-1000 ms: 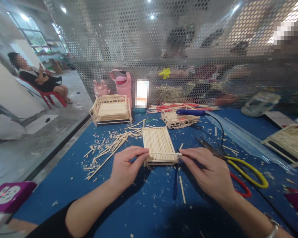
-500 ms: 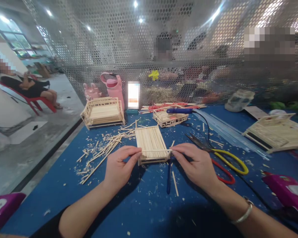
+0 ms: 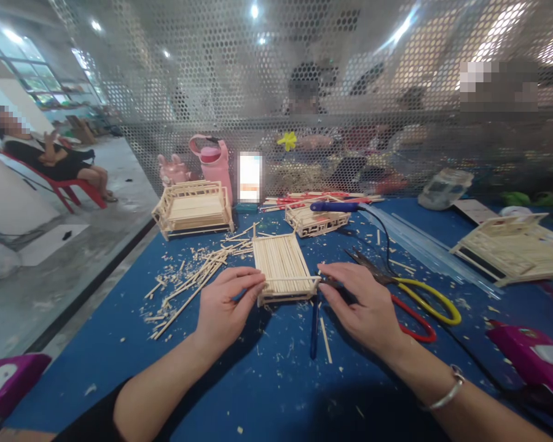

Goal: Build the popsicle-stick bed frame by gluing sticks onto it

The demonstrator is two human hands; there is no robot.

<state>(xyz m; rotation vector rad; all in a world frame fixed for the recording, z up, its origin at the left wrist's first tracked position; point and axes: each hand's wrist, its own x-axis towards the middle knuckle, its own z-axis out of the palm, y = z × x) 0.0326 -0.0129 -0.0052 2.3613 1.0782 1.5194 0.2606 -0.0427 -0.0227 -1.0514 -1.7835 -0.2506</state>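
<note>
A flat panel of pale wooden sticks (image 3: 281,265) lies on the blue table (image 3: 267,380) in front of me. A thin stick (image 3: 289,279) runs across its near edge. My left hand (image 3: 223,307) pinches the left end of that stick at the panel's near left corner. My right hand (image 3: 362,304) pinches the right end at the near right corner. A blue pen (image 3: 314,325) and a loose stick (image 3: 325,331) lie just below the panel, between my hands.
Yellow and red scissors (image 3: 415,301) lie right of my right hand. Loose sticks and chips (image 3: 193,279) are scattered left. Finished stick models (image 3: 193,209) (image 3: 314,221) (image 3: 511,245), a blue-handled tool (image 3: 336,207), a pink bottle (image 3: 214,159) stand behind. Mesh screen (image 3: 304,92) with people beyond; purple boxes (image 3: 532,353).
The view swung to the right and steadied. Both hands stay at the panel's near corners, holding the thin stick across its edge; the fingers have shifted slightly.
</note>
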